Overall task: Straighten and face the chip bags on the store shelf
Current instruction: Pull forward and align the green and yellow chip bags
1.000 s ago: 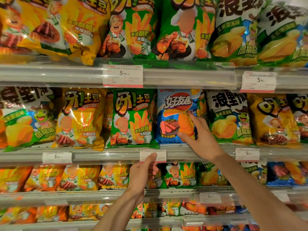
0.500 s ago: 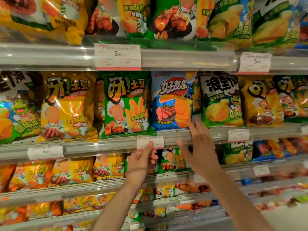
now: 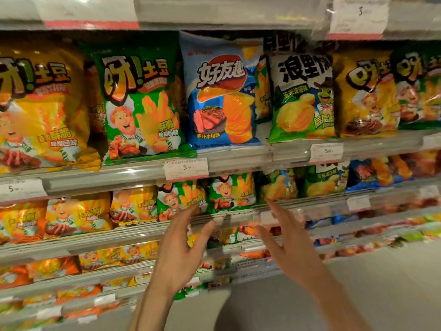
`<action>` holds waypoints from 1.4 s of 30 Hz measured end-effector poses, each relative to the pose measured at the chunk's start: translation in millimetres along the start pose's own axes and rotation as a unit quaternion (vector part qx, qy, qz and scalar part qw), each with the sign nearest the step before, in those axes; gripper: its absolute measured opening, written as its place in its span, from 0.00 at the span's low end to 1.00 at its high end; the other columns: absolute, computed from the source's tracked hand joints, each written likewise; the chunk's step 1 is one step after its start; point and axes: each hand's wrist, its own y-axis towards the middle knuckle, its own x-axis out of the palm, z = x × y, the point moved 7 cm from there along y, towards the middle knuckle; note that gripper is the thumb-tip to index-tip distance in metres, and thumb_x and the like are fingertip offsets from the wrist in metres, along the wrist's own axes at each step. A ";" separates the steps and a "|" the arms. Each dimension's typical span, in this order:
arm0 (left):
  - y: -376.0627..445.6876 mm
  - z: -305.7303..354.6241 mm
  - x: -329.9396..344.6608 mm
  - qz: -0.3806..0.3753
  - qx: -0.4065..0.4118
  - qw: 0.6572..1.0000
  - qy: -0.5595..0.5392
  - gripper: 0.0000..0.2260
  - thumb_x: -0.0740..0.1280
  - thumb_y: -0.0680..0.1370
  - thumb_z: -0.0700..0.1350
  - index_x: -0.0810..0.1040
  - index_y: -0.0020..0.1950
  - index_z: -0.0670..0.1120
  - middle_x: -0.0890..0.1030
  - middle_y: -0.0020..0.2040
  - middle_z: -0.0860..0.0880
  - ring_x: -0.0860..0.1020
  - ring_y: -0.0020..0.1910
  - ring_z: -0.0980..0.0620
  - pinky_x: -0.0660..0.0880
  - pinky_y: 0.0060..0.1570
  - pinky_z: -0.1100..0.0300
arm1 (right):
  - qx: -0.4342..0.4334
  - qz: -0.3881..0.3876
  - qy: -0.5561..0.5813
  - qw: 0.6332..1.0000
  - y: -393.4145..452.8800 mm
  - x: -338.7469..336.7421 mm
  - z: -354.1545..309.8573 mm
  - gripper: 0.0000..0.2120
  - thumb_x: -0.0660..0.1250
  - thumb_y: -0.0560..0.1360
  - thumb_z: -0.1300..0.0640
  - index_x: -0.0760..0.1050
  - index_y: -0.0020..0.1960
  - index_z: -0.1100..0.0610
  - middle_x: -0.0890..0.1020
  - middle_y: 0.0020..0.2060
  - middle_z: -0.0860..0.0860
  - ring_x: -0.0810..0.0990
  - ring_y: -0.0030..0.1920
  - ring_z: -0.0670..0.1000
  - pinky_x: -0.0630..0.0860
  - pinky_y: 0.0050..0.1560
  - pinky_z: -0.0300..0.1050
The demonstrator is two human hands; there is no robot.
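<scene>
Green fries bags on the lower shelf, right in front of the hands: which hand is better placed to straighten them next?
Left, probably. The left hand is open, its fingertips at the green fries bags. The right hand, also open, sits further right, below the corn-chip bags. Neither hand holds anything.

Upright and front-facing along the upper shelf [image 3: 238, 161]: blue chip bag [image 3: 220, 91] with steak and ridged-chip artwork at 12 o'clock of frame centre. Green fries bag [image 3: 140, 103] just beside it at 9 o'clock, lower edge overhanging the shelf lip. Yellow fries bag [image 3: 43, 108] further toward 9 o'clock, leaning slightly. Green-and-white frog bag [image 3: 301, 96] at 3 o'clock, partly overlapping a bag behind.
</scene>
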 end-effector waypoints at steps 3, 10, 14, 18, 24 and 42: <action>-2.1 9.3 32.2 0.012 -0.027 1.000 -0.006 0.26 0.63 0.77 0.67 0.68 0.74 0.60 0.72 0.72 0.63 0.74 0.68 0.58 0.76 0.65 0.49 | 0.018 -0.005 0.045 0.999 -0.1 -18.7 32.1 0.35 0.50 0.76 0.27 0.57 0.79 0.42 0.71 0.70 0.43 0.76 0.63 0.42 0.76 0.62 0.48; 7.3 75.5 129.9 0.063 -0.077 0.992 -0.079 0.16 0.66 0.80 0.56 0.73 0.68 0.60 0.80 0.56 0.65 0.80 0.50 0.67 0.79 0.46 0.65 | 0.044 -0.035 0.092 0.994 10.1 -78.1 140.8 0.35 0.50 0.75 0.25 0.59 0.77 0.39 0.77 0.64 0.43 0.80 0.57 0.44 0.80 0.57 0.51; 14.4 118.3 176.3 0.069 -0.081 0.990 -0.096 0.15 0.66 0.81 0.52 0.75 0.67 0.54 0.82 0.52 0.61 0.80 0.48 0.66 0.75 0.42 0.72 | 0.067 -0.045 0.079 0.994 15.9 -117.7 193.5 0.30 0.55 0.77 0.32 0.59 0.77 0.38 0.79 0.58 0.41 0.81 0.45 0.41 0.81 0.48 0.48; 23.1 146.0 197.2 0.091 -0.099 0.982 -0.131 0.10 0.67 0.81 0.50 0.77 0.61 0.57 0.83 0.49 0.59 0.81 0.46 0.63 0.76 0.41 0.71 | 0.079 -0.043 0.097 0.991 30.2 -146.4 222.0 0.34 0.52 0.73 0.31 0.61 0.76 0.41 0.79 0.55 0.41 0.81 0.42 0.43 0.82 0.45 0.51; 45.0 162.7 209.7 0.096 -0.132 0.963 -0.213 0.06 0.66 0.81 0.52 0.82 0.54 0.54 0.86 0.49 0.53 0.84 0.44 0.55 0.81 0.49 0.58 | 0.054 0.018 0.079 0.995 51.2 -184.4 223.3 0.25 0.56 0.79 0.38 0.63 0.75 0.43 0.78 0.48 0.34 0.80 0.36 0.39 0.78 0.33 0.40; 103.8 175.6 231.5 0.051 -0.205 0.857 -0.469 0.16 0.71 0.78 0.52 0.84 0.58 0.41 0.88 0.49 0.44 0.82 0.40 0.51 0.80 0.41 0.61 | -0.201 0.143 -0.044 0.968 120.2 -239.9 115.9 0.17 0.66 0.79 0.49 0.77 0.64 0.55 0.83 0.43 0.45 0.80 0.42 0.46 0.81 0.42 0.47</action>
